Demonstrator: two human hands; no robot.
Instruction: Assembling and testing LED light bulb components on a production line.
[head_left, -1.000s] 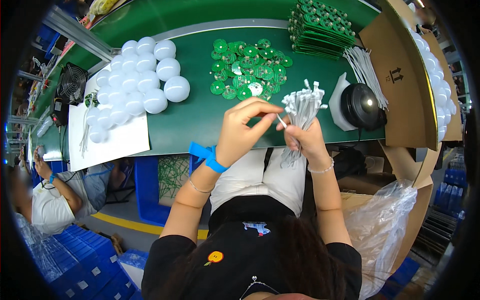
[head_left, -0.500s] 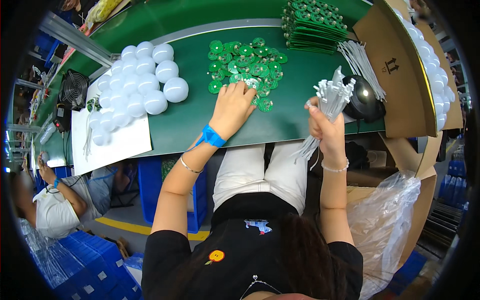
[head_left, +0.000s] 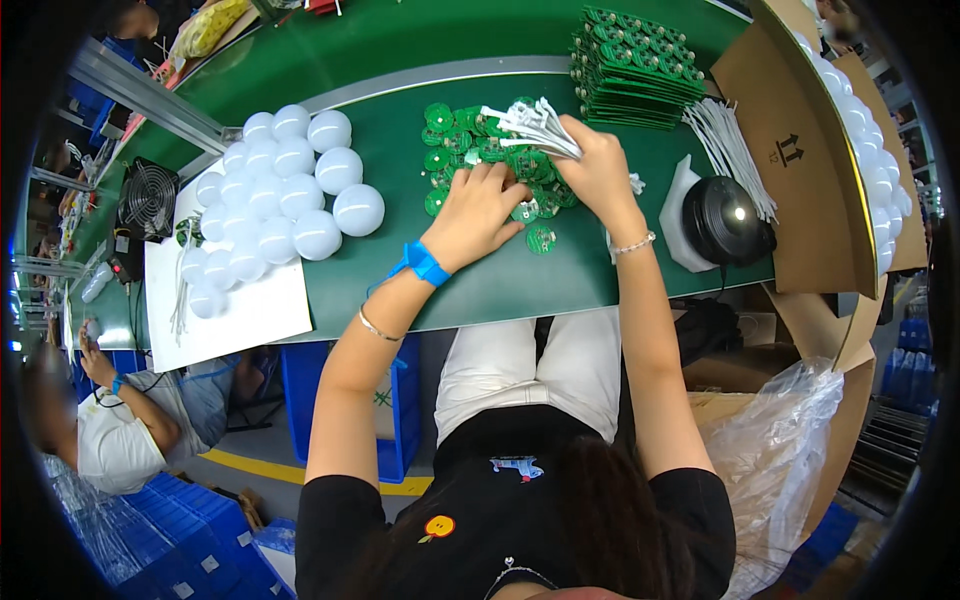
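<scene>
A loose pile of round green circuit boards lies on the green worktop. My left hand rests at the near side of the pile, fingers bent over the boards and thumb apart. No board shows firmly held in it. My right hand is closed around a bundle of white connector wires, holding it above the pile with the connector ends pointing left. The bundle's other end is mostly hidden by that hand. One single board lies nearer to me than the rest.
White globe bulb covers stand in rows on a white sheet at left. A stack of green board panels, more white wires, a round black object and a cardboard box occupy the right. Another person sits at far left.
My right hand has swung left and forward with the wire bundle, from beside the black object to over the boards. My left hand stays at the pile, its thumb now further apart.
</scene>
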